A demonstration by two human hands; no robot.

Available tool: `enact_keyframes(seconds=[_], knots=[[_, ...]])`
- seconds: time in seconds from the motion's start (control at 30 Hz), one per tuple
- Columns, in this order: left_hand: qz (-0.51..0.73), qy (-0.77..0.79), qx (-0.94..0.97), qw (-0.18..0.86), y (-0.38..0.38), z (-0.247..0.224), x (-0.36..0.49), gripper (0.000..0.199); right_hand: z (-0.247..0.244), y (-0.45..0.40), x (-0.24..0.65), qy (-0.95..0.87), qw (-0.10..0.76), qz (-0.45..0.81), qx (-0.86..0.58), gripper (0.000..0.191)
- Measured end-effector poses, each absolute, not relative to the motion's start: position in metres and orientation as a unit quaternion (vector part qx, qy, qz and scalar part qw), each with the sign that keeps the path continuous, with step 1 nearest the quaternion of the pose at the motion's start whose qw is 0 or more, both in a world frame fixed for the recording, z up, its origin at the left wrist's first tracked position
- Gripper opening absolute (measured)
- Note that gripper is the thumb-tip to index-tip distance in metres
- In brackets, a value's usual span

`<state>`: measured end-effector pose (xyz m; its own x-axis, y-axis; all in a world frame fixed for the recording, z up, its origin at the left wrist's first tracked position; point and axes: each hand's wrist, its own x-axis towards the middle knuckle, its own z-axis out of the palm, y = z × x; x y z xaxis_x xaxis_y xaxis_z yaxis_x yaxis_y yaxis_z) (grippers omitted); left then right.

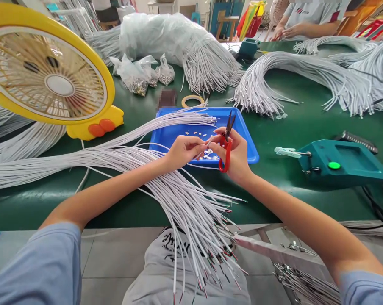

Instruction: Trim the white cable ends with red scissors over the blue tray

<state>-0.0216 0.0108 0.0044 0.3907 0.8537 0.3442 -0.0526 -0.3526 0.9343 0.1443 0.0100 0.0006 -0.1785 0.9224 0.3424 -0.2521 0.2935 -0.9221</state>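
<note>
My left hand (pixel 185 151) pinches a white cable near its end, over the blue tray (pixel 250 154). Close against it, my right hand (pixel 237 154) holds red-handled scissors (pixel 226 159), their dark blades pointing up and slightly parted. My right thumb and fingertips also meet at the cable's end, whose detail is too small to make out. Small white pieces (pixel 209 156) lie in the tray below. A bundle of white cables (pixel 175 190) passes under my left forearm and hangs over the table edge, with red, green and dark wire ends. Another bunch (pixel 179 118) rests across the tray.
A yellow fan (pixel 96 120) stands at left. Behind the tray are a tape roll (pixel 193 101), bags of small metal parts (pixel 137 80) and a wrapped cable bundle (pixel 166 40). A teal machine (pixel 347 163) sits at right, near more cables (pixel 261 80). Another person (pixel 312 21) works at the back right.
</note>
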Motion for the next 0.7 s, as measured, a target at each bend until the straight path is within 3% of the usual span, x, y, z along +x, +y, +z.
enact_keyframes(seconds=[0.23,0.47,0.7], knots=[[0.436,0.297,0.687,0.5,0.0084,0.0012,-0.0217,0.028,0.0045,0.0033,0.1413,-0.576,0.591,0.444,-0.348,0.034],[0.463,0.353,0.721,0.375,0.0092,0.0025,-0.0204,0.01,0.0005,0.004,0.1417,-0.641,0.573,0.366,-0.356,0.028],[0.49,0.358,0.725,0.325,0.0086,0.0032,-0.0207,0.006,0.0038,0.0005,0.1446,-0.653,0.582,0.335,-0.35,0.021]])
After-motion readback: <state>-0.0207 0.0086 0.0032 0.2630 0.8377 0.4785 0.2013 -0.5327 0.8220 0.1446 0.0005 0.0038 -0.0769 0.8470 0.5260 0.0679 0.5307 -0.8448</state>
